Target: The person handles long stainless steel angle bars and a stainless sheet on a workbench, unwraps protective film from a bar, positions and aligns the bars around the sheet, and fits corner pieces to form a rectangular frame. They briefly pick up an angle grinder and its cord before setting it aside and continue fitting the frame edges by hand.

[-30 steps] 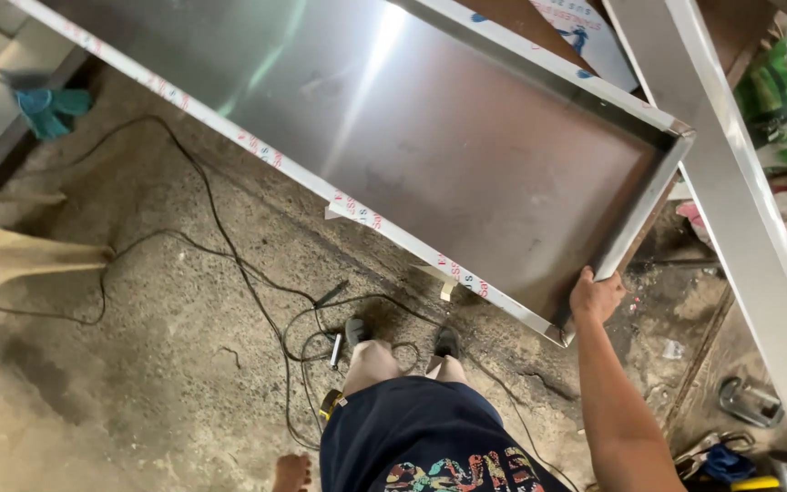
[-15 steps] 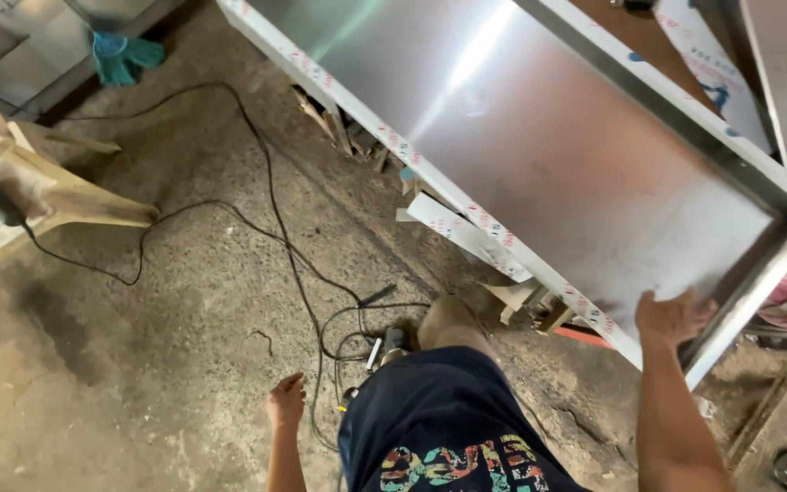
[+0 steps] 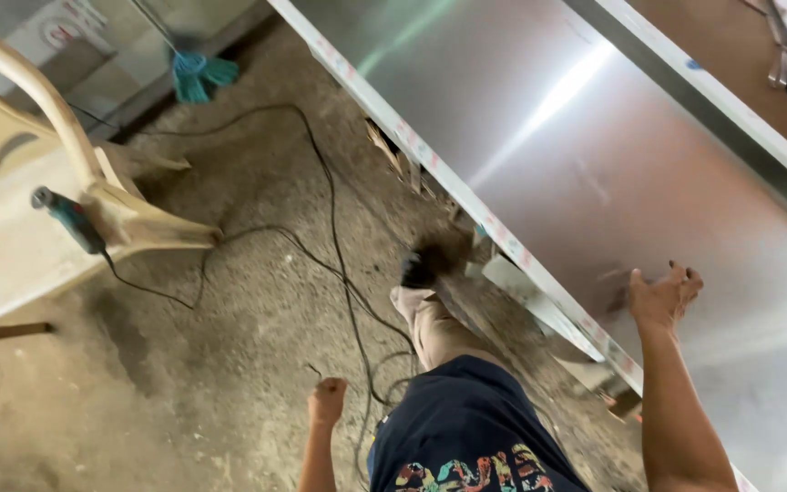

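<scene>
A large shiny metal tray [image 3: 548, 137] with raised folded edges fills the upper right of the head view. My right hand [image 3: 662, 296] is spread open, palm against the tray's flat sheet just inside its near edge. My left hand [image 3: 327, 402] hangs low beside my dark shorts [image 3: 466, 428], its fingers curled into a loose fist with nothing in it. One leg is stepping forward over the concrete floor [image 3: 229, 364], the foot blurred near the tray's edge.
Black cables [image 3: 330, 237] snake across the floor in front of me. A cream plastic chair [image 3: 38, 210] stands at the left with a green-handled power tool [image 3: 70, 220] lying on its seat. A teal broom [image 3: 195, 71] leans at the back.
I have walked left along the tray. My right hand let go of the tray's corner edge and now lies flat on its sheet. My left hand came into view and closed.
</scene>
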